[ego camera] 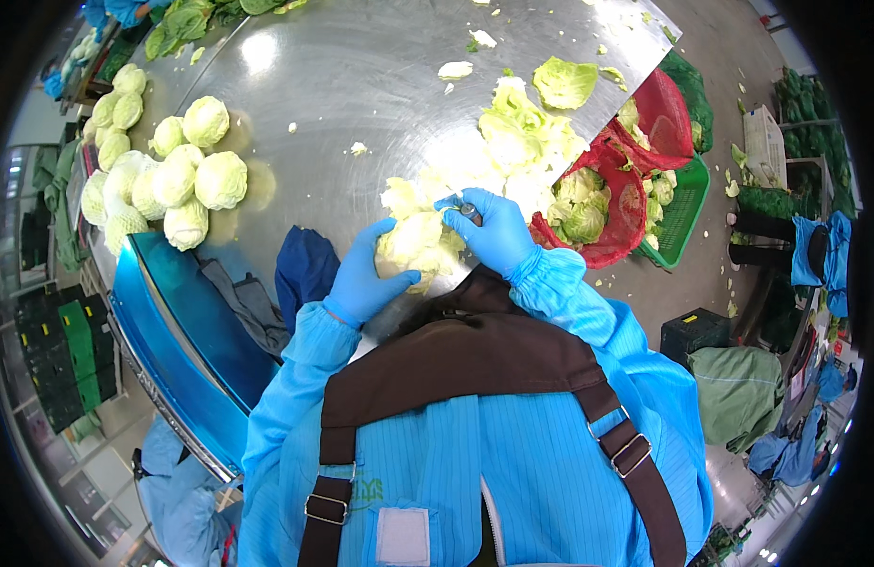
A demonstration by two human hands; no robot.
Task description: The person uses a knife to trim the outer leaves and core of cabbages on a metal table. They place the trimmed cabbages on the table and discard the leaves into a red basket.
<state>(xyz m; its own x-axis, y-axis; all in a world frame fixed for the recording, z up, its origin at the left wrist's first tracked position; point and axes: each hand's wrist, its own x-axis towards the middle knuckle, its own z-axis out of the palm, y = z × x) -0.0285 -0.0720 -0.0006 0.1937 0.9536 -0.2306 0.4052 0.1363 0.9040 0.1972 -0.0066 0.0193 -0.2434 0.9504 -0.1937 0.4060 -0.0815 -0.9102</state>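
Observation:
Both hands wear blue gloves and work at the near edge of a metal table (323, 92). A pale cabbage head (419, 244) with loose outer leaves rests in my left hand (369, 276), thumb and fingers spread around its left side. My right hand (497, 227) grips a small tool by its dark handle (471, 211); the blade is hidden. Those right fingertips touch a leaf at the top of the cabbage. Just beyond, a heap of loose cabbage leaves (525, 131) lies on the metal.
Trimmed cabbages (196, 177) cluster at the left, some in white netting. Off the table's right edge hang red mesh bags (625, 212) of cabbage trimmings, beside a green crate (681, 212). A dark blue cloth (305, 269) and a blue metal machine part (188, 319) flank my left arm.

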